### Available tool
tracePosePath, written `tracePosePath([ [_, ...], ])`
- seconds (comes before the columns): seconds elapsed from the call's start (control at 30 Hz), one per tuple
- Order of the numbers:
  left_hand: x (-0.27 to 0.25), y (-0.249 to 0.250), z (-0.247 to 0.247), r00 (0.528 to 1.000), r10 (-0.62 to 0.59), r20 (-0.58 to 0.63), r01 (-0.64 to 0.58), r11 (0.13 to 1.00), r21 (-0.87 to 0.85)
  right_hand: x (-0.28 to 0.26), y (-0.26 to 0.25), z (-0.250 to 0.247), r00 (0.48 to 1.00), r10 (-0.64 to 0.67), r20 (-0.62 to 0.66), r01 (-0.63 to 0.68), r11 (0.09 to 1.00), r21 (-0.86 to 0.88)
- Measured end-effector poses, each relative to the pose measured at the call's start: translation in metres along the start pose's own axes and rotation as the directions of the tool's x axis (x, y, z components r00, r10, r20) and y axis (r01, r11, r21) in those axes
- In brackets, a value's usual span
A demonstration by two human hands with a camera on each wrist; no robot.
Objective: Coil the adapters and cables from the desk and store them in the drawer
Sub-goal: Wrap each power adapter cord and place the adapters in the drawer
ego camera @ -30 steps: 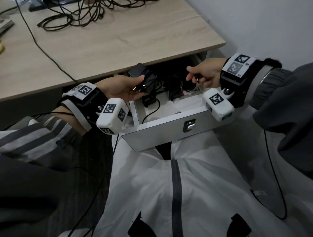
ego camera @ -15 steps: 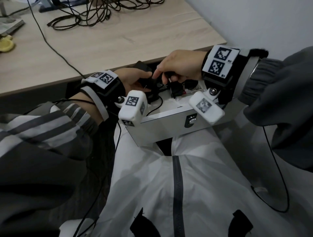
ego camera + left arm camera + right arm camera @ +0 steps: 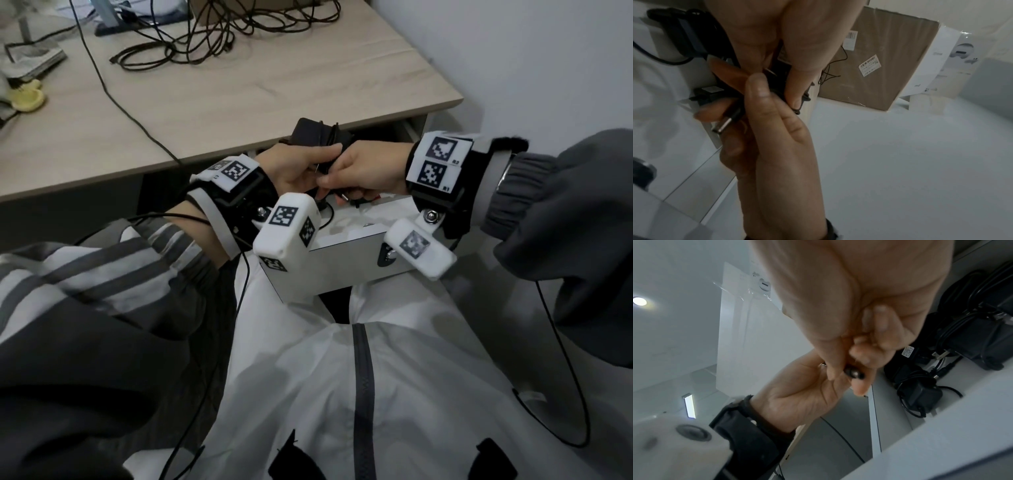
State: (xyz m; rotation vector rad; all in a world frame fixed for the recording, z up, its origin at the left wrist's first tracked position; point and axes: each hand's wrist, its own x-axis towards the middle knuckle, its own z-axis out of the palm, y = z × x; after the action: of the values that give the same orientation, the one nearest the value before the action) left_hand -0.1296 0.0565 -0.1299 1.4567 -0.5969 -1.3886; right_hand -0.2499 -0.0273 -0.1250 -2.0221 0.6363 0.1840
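Fingers [image 3: 310, 152] of the left hand [image 3: 294, 171] curl around a black adapter [image 3: 317, 133] wrapped in its cable, held above the open white drawer [image 3: 342, 260] at the edge of the surface [image 3: 239, 96]. Right hand [image 3: 370, 169] meets it from the other side, its fingertips [image 3: 858, 386] pinching the cable's metal-tipped plug [image 3: 725, 124]. Inside the drawer lie more coiled black adapters [image 3: 920, 394]. Farther back on the surface sits a loose tangle of cables [image 3: 212, 37].
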Motion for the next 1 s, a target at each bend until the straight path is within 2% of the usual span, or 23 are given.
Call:
tracePosePath([
  [0.07, 0.003, 0.0, -0.003, 0.999, -0.003, -0.039, 0.002, 1.0, -0.011, -0.001, -0.001, -0.003, 0.999, 0.038, 0.038, -0.037, 0.999, -0.029],
  [0.13, 0.007, 0.0, -0.009, 0.995, 0.012, -0.099, -0.018, 0.998, -0.06, -0.004, -0.001, -0.012, 0.985, 0.151, 0.082, -0.145, 0.987, -0.074],
  [0.2, 0.011, -0.001, -0.016, 0.992, 0.021, -0.125, -0.03, 0.997, -0.076, -0.005, 0.001, -0.024, 0.97, 0.24, 0.037, -0.238, 0.971, -0.032],
  [0.23, 0.011, -0.001, -0.019, 0.994, 0.019, -0.111, -0.024, 0.999, -0.048, -0.005, 0.003, -0.029, 0.965, 0.262, -0.015, -0.261, 0.964, 0.043],
  [0.3, 0.012, 0.0, -0.021, 0.999, 0.001, -0.049, 0.001, 0.999, 0.036, -0.003, 0.007, -0.036, 0.963, 0.249, -0.103, -0.22, 0.948, 0.231],
  [0.37, 0.013, 0.001, -0.017, 1.0, -0.013, 0.022, 0.01, 0.992, 0.126, -0.001, 0.009, -0.035, 0.976, 0.198, -0.094, -0.156, 0.929, 0.335],
  [0.5, 0.015, 0.002, -0.01, 0.992, 0.012, 0.128, -0.035, 0.982, 0.184, 0.004, 0.01, -0.03, 0.978, 0.192, -0.081, -0.147, 0.913, 0.38],
  [0.6, 0.015, 0.0, -0.011, 0.973, -0.015, 0.229, -0.043, 0.968, 0.249, 0.005, 0.014, -0.032, 0.97, 0.215, -0.111, -0.144, 0.881, 0.452],
  [0.67, 0.015, 0.0, -0.013, 0.97, -0.023, 0.241, -0.045, 0.961, 0.272, 0.004, 0.019, -0.032, 0.966, 0.232, -0.11, -0.15, 0.858, 0.491],
  [0.8, 0.015, -0.001, -0.019, 0.995, 0.021, 0.102, -0.053, 0.944, 0.327, 0.003, 0.026, -0.033, 0.975, 0.21, -0.076, -0.126, 0.796, 0.591],
  [0.93, 0.018, 0.001, -0.02, 0.985, 0.054, -0.163, 0.05, 0.818, 0.573, 0.003, 0.029, -0.036, 0.968, 0.235, -0.085, -0.126, 0.754, 0.645],
  [1.0, 0.022, 0.003, -0.02, 0.974, 0.035, -0.223, 0.115, 0.771, 0.626, 0.004, 0.029, -0.036, 0.967, 0.236, -0.096, -0.117, 0.746, 0.656],
])
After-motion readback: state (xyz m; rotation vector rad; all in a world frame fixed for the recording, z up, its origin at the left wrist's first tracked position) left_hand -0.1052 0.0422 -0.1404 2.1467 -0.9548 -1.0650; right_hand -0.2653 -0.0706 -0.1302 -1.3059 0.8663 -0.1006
